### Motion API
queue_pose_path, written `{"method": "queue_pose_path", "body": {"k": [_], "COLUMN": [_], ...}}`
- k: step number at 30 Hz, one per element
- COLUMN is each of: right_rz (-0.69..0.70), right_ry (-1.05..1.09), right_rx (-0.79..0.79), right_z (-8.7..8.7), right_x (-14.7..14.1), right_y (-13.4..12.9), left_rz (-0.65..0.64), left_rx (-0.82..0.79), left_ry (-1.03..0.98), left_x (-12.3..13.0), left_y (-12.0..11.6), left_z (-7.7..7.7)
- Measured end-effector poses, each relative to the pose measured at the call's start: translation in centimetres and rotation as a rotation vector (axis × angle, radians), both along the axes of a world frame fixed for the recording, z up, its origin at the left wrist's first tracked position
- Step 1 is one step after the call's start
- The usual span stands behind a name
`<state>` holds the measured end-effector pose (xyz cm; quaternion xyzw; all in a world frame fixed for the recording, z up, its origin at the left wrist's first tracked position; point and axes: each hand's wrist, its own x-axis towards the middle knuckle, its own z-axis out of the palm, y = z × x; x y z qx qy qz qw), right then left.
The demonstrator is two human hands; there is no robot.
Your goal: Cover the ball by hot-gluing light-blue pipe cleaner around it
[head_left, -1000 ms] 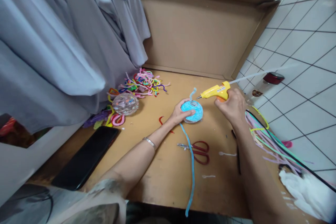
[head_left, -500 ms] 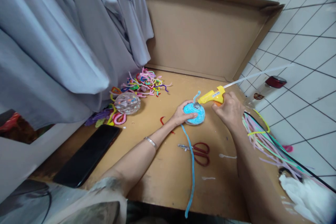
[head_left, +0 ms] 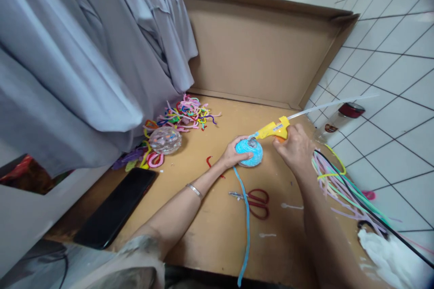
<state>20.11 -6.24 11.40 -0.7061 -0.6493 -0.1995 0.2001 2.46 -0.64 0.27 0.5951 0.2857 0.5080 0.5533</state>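
Observation:
My left hand (head_left: 234,152) is closed around a ball wrapped in blue pipe cleaner (head_left: 251,157), its thumb lying across the front. A long blue pipe cleaner strand (head_left: 247,216) trails from below the ball toward the table's front edge. In my right hand (head_left: 295,146) is a yellow hot glue gun (head_left: 273,130), with a clear glue stick (head_left: 334,104) jutting from its back. The gun's nozzle is at the top of the ball, by the unwrapped greyish patch; whether it touches cannot be seen. Red-handled scissors (head_left: 259,204) lie partly beneath the strand.
A clear ball with coloured bits (head_left: 165,140) rests left, before a heap of pipe cleaners (head_left: 190,113). A black phone (head_left: 117,207) lies nearer. Pale pipe cleaners (head_left: 339,185), a black cord and a red-lidded jar (head_left: 339,124) are at right. Cardboard (head_left: 257,49) stands behind.
The short blue end on top of the ball stood upright and now lies bent down by the nozzle. Both hands keep their holds; the whole view has shifted slightly.

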Motion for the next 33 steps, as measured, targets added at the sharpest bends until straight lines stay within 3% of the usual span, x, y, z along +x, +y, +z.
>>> {"method": "queue_pose_path", "body": {"k": [33], "right_rz": [0.024], "right_ry": [-0.056], "right_rx": [-0.080], "right_z": [0.25], "right_x": [-0.62], "right_y": [-0.46], "left_rz": [0.008], "left_rx": [0.045], "left_ry": [0.088], "left_x": [-0.16], "left_y": [0.20], "left_z": [-0.04]}}
